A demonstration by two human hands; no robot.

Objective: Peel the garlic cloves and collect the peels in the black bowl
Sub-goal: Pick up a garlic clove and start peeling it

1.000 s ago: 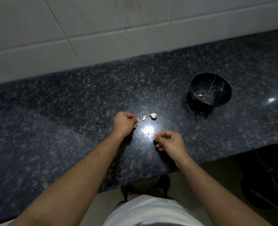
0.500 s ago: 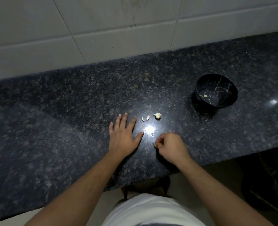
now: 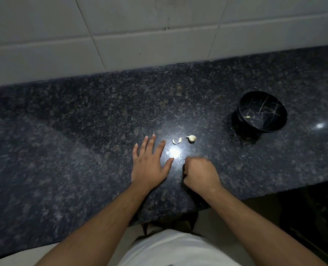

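My left hand [image 3: 149,166] lies flat on the dark granite counter [image 3: 82,141] with its fingers spread. Just right of it, my right hand [image 3: 200,173] is curled into a fist, knuckles up, fingertips down on the stone; whatever it may hold is hidden. Beyond the fingertips lie two small pale garlic peel pieces [image 3: 177,141] and one garlic clove [image 3: 191,138], untouched. The black bowl [image 3: 274,104] with gold veining stands far right, with a bit of peel [image 3: 247,117] inside.
A white tiled wall [image 3: 140,35] closes off the back of the counter. The counter's front edge runs close to my body, and it drops off to a dark floor area at the lower right. A bright light glare sits between my hands.
My left hand opened from a fist and laid itself flat on the counter. My right hand curled tighter and turned its fingertips down. The peel pieces now lie free on the stone.
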